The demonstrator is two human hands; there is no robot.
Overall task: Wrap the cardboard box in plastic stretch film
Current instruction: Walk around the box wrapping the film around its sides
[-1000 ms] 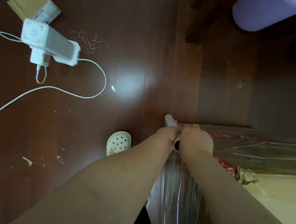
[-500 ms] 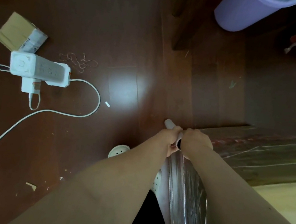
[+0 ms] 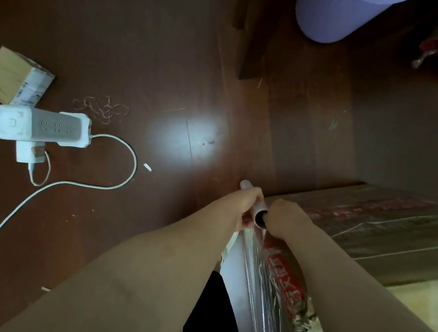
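While left hand [image 3: 243, 206] and right hand [image 3: 286, 218] grip film roll [image 3: 259, 214], fingers curled round core, at corner of cardboard box [image 3: 386, 233] on floor [image 3: 145, 41], wrap looks midway: film layers already on one side face, stretch film [image 3: 265, 286] taut along adjoining side. Further passes and cut probably remain.

The red-printed cardboard box [image 3: 390, 228] is sitting on the floor [image 3: 145, 41], partly filmed over, the film roll [image 3: 259, 214] tilting at its corner, its shiny sheet [image 3: 271, 301] stretching along the near side.
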